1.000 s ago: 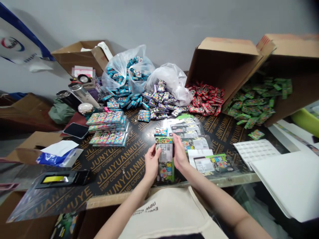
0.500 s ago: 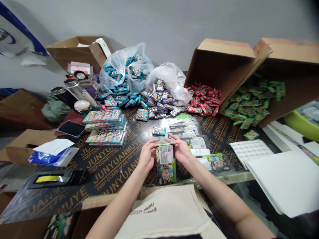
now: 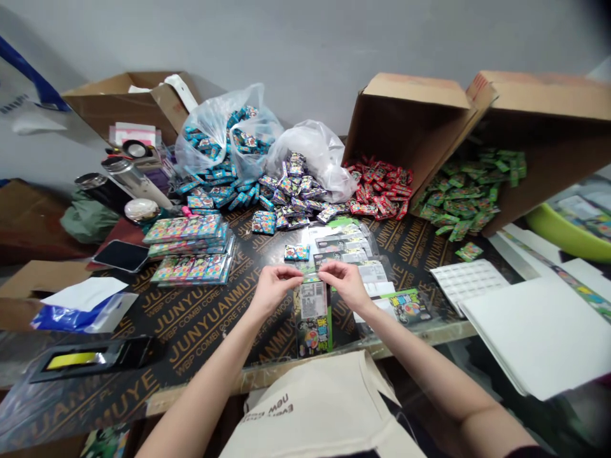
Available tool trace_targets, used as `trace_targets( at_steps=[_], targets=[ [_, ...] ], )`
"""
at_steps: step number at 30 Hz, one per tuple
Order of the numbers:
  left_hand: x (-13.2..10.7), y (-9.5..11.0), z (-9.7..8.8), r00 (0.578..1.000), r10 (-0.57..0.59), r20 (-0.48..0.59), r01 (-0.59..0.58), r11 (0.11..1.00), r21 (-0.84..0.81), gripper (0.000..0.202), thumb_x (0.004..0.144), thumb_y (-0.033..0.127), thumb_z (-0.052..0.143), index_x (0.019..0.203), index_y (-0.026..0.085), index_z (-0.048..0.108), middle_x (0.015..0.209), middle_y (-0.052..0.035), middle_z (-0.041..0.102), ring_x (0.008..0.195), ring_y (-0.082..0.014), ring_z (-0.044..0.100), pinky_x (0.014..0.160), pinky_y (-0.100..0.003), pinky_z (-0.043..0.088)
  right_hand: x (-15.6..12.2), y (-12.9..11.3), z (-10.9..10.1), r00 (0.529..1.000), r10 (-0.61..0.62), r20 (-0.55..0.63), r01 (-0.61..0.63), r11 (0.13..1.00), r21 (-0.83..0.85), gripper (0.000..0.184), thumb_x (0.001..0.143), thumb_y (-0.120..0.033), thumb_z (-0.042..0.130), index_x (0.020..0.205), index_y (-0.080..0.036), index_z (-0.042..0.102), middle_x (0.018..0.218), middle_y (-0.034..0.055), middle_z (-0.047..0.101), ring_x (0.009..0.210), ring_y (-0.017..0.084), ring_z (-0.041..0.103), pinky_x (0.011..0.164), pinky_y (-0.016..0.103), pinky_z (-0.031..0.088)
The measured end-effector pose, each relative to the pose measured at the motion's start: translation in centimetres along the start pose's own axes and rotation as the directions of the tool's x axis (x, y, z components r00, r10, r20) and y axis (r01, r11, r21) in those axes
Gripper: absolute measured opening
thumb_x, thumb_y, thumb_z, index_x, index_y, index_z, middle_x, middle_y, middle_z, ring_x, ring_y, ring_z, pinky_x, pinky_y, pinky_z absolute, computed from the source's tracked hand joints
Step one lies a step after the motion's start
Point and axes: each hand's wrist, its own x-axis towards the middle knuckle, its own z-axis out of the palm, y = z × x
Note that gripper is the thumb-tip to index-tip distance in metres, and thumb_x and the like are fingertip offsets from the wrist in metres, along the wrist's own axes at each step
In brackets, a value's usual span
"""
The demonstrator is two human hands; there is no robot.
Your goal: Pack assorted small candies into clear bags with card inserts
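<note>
Left hand [image 3: 273,287] and right hand [image 3: 344,285] meet over printed card [image 3: 313,318]; fingers [image 3: 289,272] narrow, pinching its top edge; card lies on black plywood [image 3: 191,331], near front edge; blue packet [image 3: 296,252] just beyond; sleeved cards [image 3: 346,245] beside it.

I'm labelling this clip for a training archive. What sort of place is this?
Probably a small packing room or stockroom: tipped cardboard cartons spill red and green packets, clear plastic bags hold more, and printed card packs lie stacked on a plywood board.
</note>
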Motion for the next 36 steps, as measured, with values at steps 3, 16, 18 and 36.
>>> trace_targets(
  at_steps=[3,16,18,36],
  targets=[
    [-0.7,0.3,0.2,0.983,0.183,-0.004,-0.176,0.951,0.254,0.007,0.066,0.017,0.063,0.065,0.014,0.068,0.066,-0.0044,0.064,0.063,-0.0152,0.058,0.06,-0.025,0.043,-0.3,0.0,-0.2,0.998,-0.055,0.026,0.057,0.996,-0.069,0.014,0.071,-0.032,0.063,0.07,-0.018,0.064,0.067,-0.0005,0.062,0.061,0.012,0.055,0.061,0.026,0.045],
    [-0.5,1.3,-0.2,0.988,0.073,0.134,-0.101,0.972,0.213,0.019,0.064,0.032,0.069,0.064,0.013,0.066,0.062,-0.0035,0.064,0.06,-0.0149,0.057,0.058,-0.025,0.044,-1.9,-0.7,-1.3,0.999,-0.025,0.021,0.025,1.0,-0.004,0.016,0.068,-0.032,0.068,0.073,-0.017,0.068,0.069,0.0005,0.065,0.064,0.013,0.059,0.063,0.025,0.048],
    [-0.5,1.4,-0.1,0.992,0.041,0.123,-0.07,0.969,0.238,0.02,0.065,0.032,0.068,0.064,0.013,0.067,0.061,-0.0036,0.065,0.059,-0.015,0.057,0.058,-0.025,0.043,-1.6,-0.7,-1.2,1.0,-0.012,0.006,0.012,1.0,-0.003,0.017,0.068,-0.034,0.068,0.071,-0.017,0.067,0.067,0.0003,0.065,0.062,0.013,0.059,0.062,0.025,0.048],
    [-1.5,0.1,0.0,0.811,0.433,0.394,-0.582,0.523,0.623,0.025,0.085,0.023,0.046,0.098,0.023,0.067,0.078,-0.0042,0.051,0.071,-0.0143,0.049,0.063,-0.025,0.04,-1.8,3.9,-12.1,0.991,-0.119,0.054,0.107,0.501,-0.859,0.018,0.08,-0.023,0.056,0.096,-0.02,0.063,0.097,0.0078,0.058,0.096,0.021,0.05,0.085,0.036,0.038]
  ],
)
